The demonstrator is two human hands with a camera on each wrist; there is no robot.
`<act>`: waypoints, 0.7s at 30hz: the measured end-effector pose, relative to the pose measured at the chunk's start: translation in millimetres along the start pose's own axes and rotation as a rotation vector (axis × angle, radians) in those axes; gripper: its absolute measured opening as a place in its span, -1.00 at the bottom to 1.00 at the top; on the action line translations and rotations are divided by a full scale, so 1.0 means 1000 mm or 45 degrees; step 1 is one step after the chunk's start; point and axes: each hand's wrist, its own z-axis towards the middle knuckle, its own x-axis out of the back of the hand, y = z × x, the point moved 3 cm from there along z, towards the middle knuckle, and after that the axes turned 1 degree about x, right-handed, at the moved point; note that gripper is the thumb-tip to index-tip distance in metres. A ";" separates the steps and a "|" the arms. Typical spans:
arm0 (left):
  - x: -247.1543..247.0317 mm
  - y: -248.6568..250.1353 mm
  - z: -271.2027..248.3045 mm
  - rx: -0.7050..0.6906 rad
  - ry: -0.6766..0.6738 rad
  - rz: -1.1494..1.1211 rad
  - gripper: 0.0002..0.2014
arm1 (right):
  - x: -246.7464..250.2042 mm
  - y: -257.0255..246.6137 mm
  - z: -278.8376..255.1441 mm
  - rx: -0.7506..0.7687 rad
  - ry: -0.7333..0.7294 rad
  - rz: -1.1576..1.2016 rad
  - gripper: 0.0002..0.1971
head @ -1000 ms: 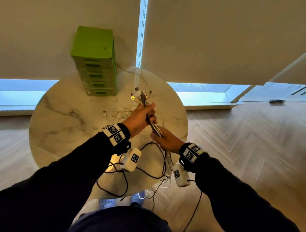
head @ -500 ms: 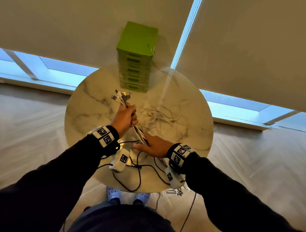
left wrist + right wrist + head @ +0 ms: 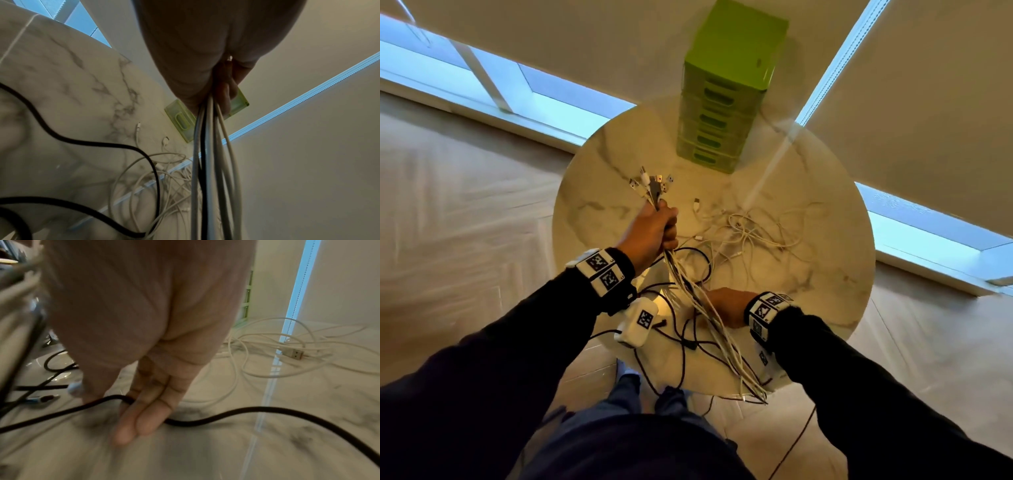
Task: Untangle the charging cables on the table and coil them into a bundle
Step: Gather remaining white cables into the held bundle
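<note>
The left hand is clenched around a sheaf of charging cables, fist raised above the table, with the plug ends fanning out beyond the knuckles and the long tails running back toward the person, past the right hand and over the near table edge. The left wrist view shows white strands and one black strand pinched together under the curled fingers.

The right hand lies low on the table with its fingers straight and together, grasping nothing; a black cable passes beneath the fingertips, touching them. Whether it is one of the charging cables or a lead of the wrist cameras cannot be told.

Beyond the right hand, and to the right of the left fist, a loose tangle of white cables lies on the table, not yet gathered. A green drawer unit stands past the left hand at the far edge.

The main risk is likely the hanging tails: their weight off the edge could drag strands out of the fist if the grip eases, scattering the aligned plugs. Lifting the fist higher could snag strands that cross the tangle and tighten knots rather than free them. If the right hand hooks the black cable and it is a camera lead, pulling would wind it into the bundle. A hard tug might also sweep the loose tangle off the table.
</note>
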 end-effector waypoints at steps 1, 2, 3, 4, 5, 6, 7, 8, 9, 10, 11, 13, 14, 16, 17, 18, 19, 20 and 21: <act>0.001 -0.002 0.000 0.005 -0.006 0.002 -0.64 | 0.003 0.003 0.003 0.004 0.005 -0.012 -0.68; 0.002 -0.004 0.001 0.008 -0.010 0.010 -0.65 | 0.009 0.005 0.003 0.000 0.014 -0.024 -0.71; 0.003 -0.004 0.002 0.010 -0.011 0.016 -0.64 | 0.017 0.009 0.004 -0.020 0.040 -0.018 -0.72; 0.002 -0.004 0.003 0.010 -0.016 0.021 -0.64 | 0.027 0.016 0.003 -0.052 0.100 -0.011 -0.71; 0.001 -0.003 0.005 0.009 -0.021 0.027 -0.64 | 0.039 0.023 0.002 -0.075 0.189 -0.013 -0.70; -0.001 -0.001 0.008 0.008 -0.026 0.035 -0.64 | 0.052 0.032 -0.001 -0.098 0.297 -0.016 -0.69; -0.002 0.001 0.010 0.004 -0.027 0.050 -0.64 | 0.065 0.038 -0.003 -0.120 0.413 -0.009 -0.70; -0.005 0.003 0.012 0.001 -0.029 0.068 -0.64 | 0.076 0.044 -0.007 -0.132 0.506 0.004 -0.71; -0.007 0.005 0.015 -0.001 -0.032 0.085 -0.65 | 0.084 0.047 -0.010 -0.131 0.536 0.021 -0.73; -0.009 0.006 0.017 -0.001 -0.037 0.101 -0.66 | 0.087 0.048 -0.011 -0.118 0.502 0.052 -0.74; -0.012 0.008 0.019 0.001 -0.046 0.114 -0.67 | 0.089 0.048 -0.013 -0.111 0.412 0.105 -0.75; -0.016 0.009 0.023 0.005 -0.063 0.136 -0.68 | 0.091 0.045 -0.016 -0.092 0.257 0.254 -0.76; -0.017 0.009 0.024 0.005 -0.074 0.143 -0.68 | 0.095 0.045 -0.018 -0.084 0.276 0.307 -0.78; -0.022 0.010 0.029 -0.001 -0.098 0.153 -0.67 | 0.111 0.054 -0.021 -0.092 0.488 0.319 -0.80; -0.025 0.010 0.032 -0.009 -0.110 0.161 -0.67 | 0.122 0.063 -0.023 -0.125 0.628 0.276 -0.79; -0.028 0.009 0.036 -0.014 -0.126 0.172 -0.68 | 0.130 0.074 -0.024 -0.168 0.740 0.209 -0.79; -0.031 0.008 0.040 -0.018 -0.141 0.185 -0.68 | 0.137 0.085 -0.023 -0.203 0.804 0.139 -0.79; -0.034 0.008 0.044 -0.019 -0.154 0.203 -0.69 | 0.141 0.096 -0.020 -0.234 0.823 0.098 -0.78; -0.036 0.007 0.048 -0.017 -0.165 0.224 -0.70 | 0.144 0.105 -0.016 -0.272 0.818 0.091 -0.75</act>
